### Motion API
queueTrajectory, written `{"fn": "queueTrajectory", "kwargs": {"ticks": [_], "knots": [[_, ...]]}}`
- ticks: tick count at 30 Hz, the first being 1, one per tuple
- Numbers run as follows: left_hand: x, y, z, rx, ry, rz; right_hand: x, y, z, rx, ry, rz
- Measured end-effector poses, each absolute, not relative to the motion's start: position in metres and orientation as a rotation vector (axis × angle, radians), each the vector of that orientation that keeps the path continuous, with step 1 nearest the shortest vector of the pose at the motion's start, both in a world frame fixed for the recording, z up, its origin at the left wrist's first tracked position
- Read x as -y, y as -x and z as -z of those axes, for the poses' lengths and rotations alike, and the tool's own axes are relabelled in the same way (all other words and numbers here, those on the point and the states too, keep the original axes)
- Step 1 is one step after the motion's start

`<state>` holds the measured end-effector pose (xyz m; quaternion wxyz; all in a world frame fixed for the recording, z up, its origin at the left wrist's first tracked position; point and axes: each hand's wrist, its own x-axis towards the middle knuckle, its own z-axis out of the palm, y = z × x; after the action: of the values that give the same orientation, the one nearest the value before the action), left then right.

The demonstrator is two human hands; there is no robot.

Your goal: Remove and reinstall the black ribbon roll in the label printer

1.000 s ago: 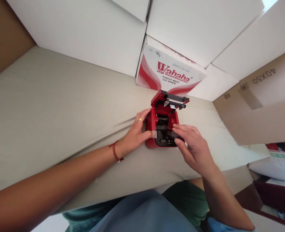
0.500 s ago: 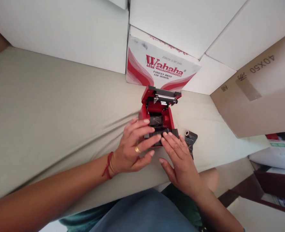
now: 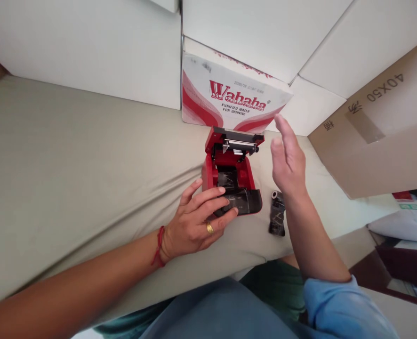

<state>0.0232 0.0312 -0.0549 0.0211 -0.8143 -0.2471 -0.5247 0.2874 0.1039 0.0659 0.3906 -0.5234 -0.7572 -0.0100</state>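
A small red and black label printer [image 3: 208, 165] stands on the bed-like surface with its lid [image 3: 236, 137] tilted up. Inside lies a black, white-veined roll [image 3: 227, 178], and a black strip [image 3: 245, 201] runs from it over the front edge. Spread fingers of my left hand [image 3: 203, 214] rest flat on that strip, at the printer's front left. My right hand [image 3: 289, 162] is raised to the right of the lid, fingers stretched, holding nothing. Below it a second black veined roll [image 3: 276, 216] lies on the cloth, partly unwound, touching nothing of the printer.
Behind the printer stands a white and red Wahaha water carton [image 3: 236, 94], close to the lid. A brown cardboard box [image 3: 388, 136] leans in at the right. Beige cloth [image 3: 106, 160] with creases covers the surface. White panels [image 3: 99, 52] line the back.
My right hand has left the printer's front and moved up and right, beside the lid. My left hand stays at the strip, shifted slightly, and more of the strip and front edge now shows.
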Motion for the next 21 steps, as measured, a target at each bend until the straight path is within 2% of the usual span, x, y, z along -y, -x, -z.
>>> {"fn": "queueTrajectory", "kwargs": {"ticks": [5,9,16,21], "knots": [[-0.033,-0.02,0.059,0.746,2.577,1.61,-0.134,-0.267,-0.072,2.016,1.384,-0.167],[-0.031,-0.018,0.065,0.837,2.674,1.633,-0.088,-0.267,-0.065,2.034,1.336,-0.125],[-0.027,-0.018,0.065,0.856,2.571,1.564,-0.023,-0.284,-0.023,2.247,1.215,-0.195],[-0.042,-0.012,0.055,0.977,2.584,1.899,-0.028,-0.286,-0.014,2.198,1.331,-0.256]]}}
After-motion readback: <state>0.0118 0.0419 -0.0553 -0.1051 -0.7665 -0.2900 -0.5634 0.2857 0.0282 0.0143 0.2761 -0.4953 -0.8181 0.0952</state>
